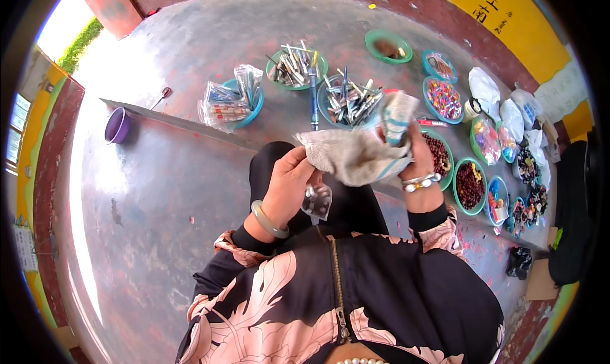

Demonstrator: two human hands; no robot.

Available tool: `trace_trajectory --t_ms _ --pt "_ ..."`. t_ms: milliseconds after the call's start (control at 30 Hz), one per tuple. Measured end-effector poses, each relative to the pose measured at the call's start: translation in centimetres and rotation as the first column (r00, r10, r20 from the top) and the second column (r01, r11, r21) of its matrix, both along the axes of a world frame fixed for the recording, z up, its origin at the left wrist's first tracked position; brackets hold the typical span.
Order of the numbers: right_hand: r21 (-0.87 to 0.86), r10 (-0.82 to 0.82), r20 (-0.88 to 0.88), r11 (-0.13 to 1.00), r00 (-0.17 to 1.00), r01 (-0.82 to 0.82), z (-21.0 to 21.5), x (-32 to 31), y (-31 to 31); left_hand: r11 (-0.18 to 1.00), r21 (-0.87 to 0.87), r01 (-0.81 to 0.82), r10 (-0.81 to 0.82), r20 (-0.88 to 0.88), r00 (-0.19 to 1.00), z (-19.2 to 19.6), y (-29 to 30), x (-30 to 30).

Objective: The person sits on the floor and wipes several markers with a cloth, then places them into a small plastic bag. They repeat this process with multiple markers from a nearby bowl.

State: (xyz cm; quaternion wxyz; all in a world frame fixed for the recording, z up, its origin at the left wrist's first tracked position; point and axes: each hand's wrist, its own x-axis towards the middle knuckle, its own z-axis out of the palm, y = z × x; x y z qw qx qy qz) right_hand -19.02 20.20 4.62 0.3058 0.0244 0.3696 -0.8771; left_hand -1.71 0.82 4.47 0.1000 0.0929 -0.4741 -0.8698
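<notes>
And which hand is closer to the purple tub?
Left. The left hand is well to the right of the purple tub; the right hand is farther off on that same side, beyond the left hand.

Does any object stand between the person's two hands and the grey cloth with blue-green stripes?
No, nothing visible: the left hand pinches one end of the grey cloth with blue-green stripes, and the right hand holds its other side. A small clear plastic bag shows below the left hand, not in between.
</notes>
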Motion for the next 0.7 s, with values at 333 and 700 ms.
trace_trajectory --t_ms 333,700 --pt "-0.037 0.303 -0.044 0.952 0.952 -0.304 2.5 1.9 -2.5 0.973 -0.207 -0.106 0.1 -0.04 0.994 -0.5 0.2 0.4" --pt "-0.177 0.401 -0.18 0.885 0.898 -0.43 3.7 5.2 -3.3 0.786 -0.616 -0.05 0.091 0.035 0.995 1.0 0.8 0.2"
